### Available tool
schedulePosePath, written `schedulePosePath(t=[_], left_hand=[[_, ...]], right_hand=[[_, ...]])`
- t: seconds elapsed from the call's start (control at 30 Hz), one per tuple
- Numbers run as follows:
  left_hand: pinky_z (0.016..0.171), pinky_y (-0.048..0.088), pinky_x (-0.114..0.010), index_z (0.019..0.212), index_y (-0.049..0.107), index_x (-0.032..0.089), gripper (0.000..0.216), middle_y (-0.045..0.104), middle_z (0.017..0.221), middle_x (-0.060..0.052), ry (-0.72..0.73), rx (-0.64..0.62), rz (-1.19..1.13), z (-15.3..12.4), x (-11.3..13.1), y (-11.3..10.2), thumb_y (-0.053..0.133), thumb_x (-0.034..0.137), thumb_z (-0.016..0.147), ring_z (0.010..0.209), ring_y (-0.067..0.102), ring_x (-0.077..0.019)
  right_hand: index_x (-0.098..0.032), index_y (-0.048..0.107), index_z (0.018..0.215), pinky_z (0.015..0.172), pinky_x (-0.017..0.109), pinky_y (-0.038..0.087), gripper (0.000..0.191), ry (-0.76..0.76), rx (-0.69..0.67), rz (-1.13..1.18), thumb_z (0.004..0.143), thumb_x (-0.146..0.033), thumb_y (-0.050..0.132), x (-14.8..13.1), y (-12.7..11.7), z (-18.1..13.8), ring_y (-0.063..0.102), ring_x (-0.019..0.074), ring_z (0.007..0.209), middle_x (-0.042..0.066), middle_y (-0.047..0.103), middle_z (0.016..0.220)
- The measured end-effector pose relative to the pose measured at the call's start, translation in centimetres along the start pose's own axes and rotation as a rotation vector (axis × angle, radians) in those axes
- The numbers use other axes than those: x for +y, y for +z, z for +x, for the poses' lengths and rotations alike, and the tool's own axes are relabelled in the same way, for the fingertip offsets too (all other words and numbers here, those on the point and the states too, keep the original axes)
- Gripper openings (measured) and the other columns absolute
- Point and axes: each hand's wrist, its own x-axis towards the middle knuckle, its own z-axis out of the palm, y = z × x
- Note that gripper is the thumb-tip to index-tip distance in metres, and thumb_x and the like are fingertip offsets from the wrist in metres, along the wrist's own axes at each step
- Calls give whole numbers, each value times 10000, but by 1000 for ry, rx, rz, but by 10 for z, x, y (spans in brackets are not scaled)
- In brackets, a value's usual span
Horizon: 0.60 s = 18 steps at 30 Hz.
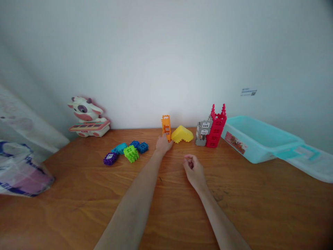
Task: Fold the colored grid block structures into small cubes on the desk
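My left hand (163, 144) reaches far across the wooden table (78, 194) and is closed on the base of an upright orange block piece (166, 125). Right beside it lies a yellow roof-shaped piece (182, 134). My right hand (193, 169) rests on the table nearer to me, its fingers curled into a loose fist; nothing shows inside it. A grey block house (203, 133) joined to a red block tower (216, 129) stands to the right of the yellow piece.
Purple (110, 158), teal (119, 148), green (131, 153) and blue (139, 146) block cubes lie left of my left hand. A cow-shaped toy keyboard (88, 118) stands by the wall. A teal plastic bin (256, 139) and its lid (310, 160) sit at right; a plastic bag (19, 172) lies at left.
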Motion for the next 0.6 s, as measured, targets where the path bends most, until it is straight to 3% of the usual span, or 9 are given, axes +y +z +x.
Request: schedulePosePath(t=[0.1,0.23,0.43,0.53,0.6], left_hand=[[935,461,-432,1299,507,182,474,620,1218,-196,-10,19,-22,-4,-6,0,589,297,847,1124,611,-327],[954,463,-419,1323,476,183,500,583,1284,-189,16,90,-75,-28,-21,-1,586,239,838,1154,597,-310],[1047,426,-414,1271,507,196,456,564,1256,-136,241,340,-304,-91,-53,-6,592,184,823,1218,538,-270],[1058,423,-416,1239,520,204,447,569,1217,-116,363,369,-365,-118,-63,-17,610,168,803,1181,550,-251],[1041,436,-411,1202,540,212,421,583,1188,-103,443,325,-410,-131,-66,-26,630,171,792,1147,565,-242]], right_hand=[[-210,589,968,600,307,422,227,2,-7,2,848,-389,516,0,0,0,547,191,614,8,610,713],[-216,591,966,600,310,427,223,-10,-13,-3,849,-393,523,1,-1,0,551,190,607,11,623,723],[-209,608,965,620,327,436,261,-13,-12,18,847,-435,552,4,-2,1,551,194,639,22,623,749],[-213,614,960,673,347,470,297,7,44,123,820,-475,608,5,-2,3,575,205,703,34,633,798],[-220,606,989,773,375,499,338,24,101,202,801,-499,641,4,-4,4,607,219,809,54,653,894]])
